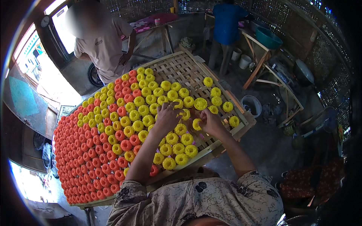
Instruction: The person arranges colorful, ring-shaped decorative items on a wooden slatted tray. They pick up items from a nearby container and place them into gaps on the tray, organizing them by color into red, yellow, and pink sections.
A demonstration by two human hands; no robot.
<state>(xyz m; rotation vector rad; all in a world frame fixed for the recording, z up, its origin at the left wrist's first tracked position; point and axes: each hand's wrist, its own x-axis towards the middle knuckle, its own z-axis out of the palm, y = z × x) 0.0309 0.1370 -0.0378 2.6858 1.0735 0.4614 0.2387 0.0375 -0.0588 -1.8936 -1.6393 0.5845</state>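
Note:
A woven bamboo drying rack (185, 66) in a wooden frame lies before me. Rows of ring-shaped pieces that look like raw crackers cover much of it, orange ones (106, 168) mostly at the left and yellow ones (168, 163) towards the middle and right. My right hand (212, 123) pinches a yellow ring (197, 124) between thumb and fingers, low over the weave. My left hand (168, 115) reaches across the rows, its fingertips against a yellow ring (185, 114); whether it grips that ring is unclear. A wider yellow piece (200, 104) sits just beyond both hands.
Beyond the rack's left far edge stands a person (103, 48), hands at the hips. Another person in a blue shirt (227, 24) works at a wooden table carrying a green basin (268, 37). On the floor to the right is a white bucket (251, 106).

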